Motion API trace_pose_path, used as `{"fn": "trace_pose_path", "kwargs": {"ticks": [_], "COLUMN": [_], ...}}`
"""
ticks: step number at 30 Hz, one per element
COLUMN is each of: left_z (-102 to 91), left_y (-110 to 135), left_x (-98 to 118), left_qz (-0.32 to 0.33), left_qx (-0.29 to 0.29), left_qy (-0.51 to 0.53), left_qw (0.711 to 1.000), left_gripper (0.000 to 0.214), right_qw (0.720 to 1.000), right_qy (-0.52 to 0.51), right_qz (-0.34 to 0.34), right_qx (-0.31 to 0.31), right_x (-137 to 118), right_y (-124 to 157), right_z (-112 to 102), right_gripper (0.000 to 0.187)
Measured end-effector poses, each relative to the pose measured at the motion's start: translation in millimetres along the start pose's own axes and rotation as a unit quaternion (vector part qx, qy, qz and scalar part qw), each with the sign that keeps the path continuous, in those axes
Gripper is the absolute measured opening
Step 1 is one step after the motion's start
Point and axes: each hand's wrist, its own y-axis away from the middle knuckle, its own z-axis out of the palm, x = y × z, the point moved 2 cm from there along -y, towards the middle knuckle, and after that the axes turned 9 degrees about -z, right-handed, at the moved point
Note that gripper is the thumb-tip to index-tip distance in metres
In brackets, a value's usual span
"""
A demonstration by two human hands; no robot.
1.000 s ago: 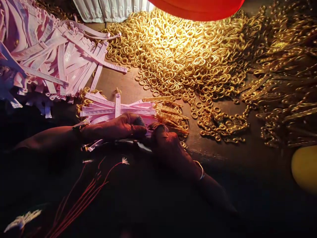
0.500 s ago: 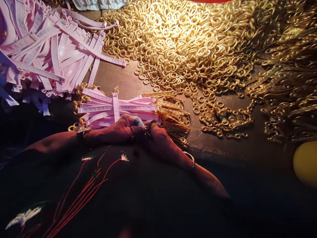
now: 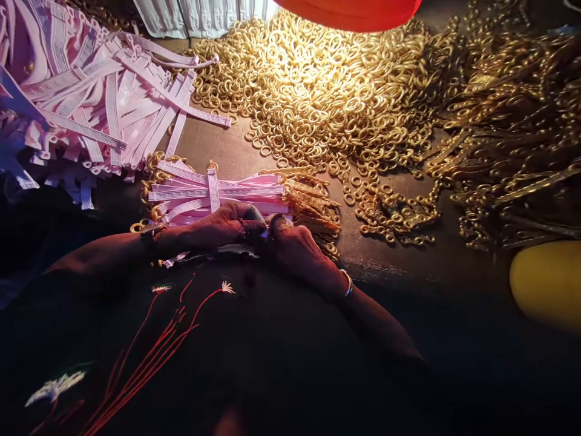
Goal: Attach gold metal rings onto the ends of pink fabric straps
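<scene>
My left hand [image 3: 218,230] and my right hand [image 3: 295,248] meet at the near edge of the table, fingers pinched together. Between them runs a pale pink strip [image 3: 231,249] that lies along the table edge under my left hand. Just behind my hands sits a tied bundle of pink strips [image 3: 213,194] with gold chains [image 3: 313,203] hanging off its right end and gold rings at its left end. My right wrist wears a thin bangle, my left a dark band.
A large heap of gold rings [image 3: 318,91] covers the table's middle back. Gold chain pieces [image 3: 512,139] pile up at the right. Loose pink strips [image 3: 77,103] are heaped at the left. A red lamp shade [image 3: 354,12] hangs above. A yellow object [image 3: 547,281] sits at the right.
My hands have stayed together by the bundle with small finger shifts. The view tipped up and back down, and my right wrist drew in a little toward my left hand.
</scene>
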Motion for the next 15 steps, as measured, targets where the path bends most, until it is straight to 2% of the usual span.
{"fn": "trace_pose_path", "kwargs": {"ticks": [2,4,8,11,13,15], "left_z": [-17.1,-38.9,-81.1,-99.7,-104.8,-107.1], "left_y": [1.5,4.2,8.9,1.7,-10.6,-25.8], "left_x": [17.5,38.9,69.8,65.0,48.5,28.5], "left_qz": [0.062,0.104,0.060,0.003,-0.022,-0.036], "left_qx": [0.031,0.067,0.127,0.195,0.221,0.220], "left_qy": [-0.127,-0.260,-0.442,-0.519,-0.553,-0.576], "left_qw": [0.989,0.958,0.886,0.832,0.803,0.786], "left_gripper": [0.032,0.031,0.036,0.047,0.055,0.061], "right_qw": [0.998,0.993,0.977,0.968,0.955,0.941], "right_qy": [0.006,0.014,0.080,0.165,0.229,0.274], "right_qz": [-0.009,-0.009,0.015,0.067,0.116,0.150], "right_qx": [0.055,0.115,0.197,0.180,0.150,0.131], "right_x": [-1.3,-2.7,0.1,10.3,18.7,25.8], "right_y": [0.3,-1.0,-10.7,-23.6,-31.5,-36.7], "right_z": [-7.7,-18.6,-37.8,-38.4,-33.5,-28.5], "right_gripper": [0.033,0.045,0.053,0.055,0.055,0.054]}}
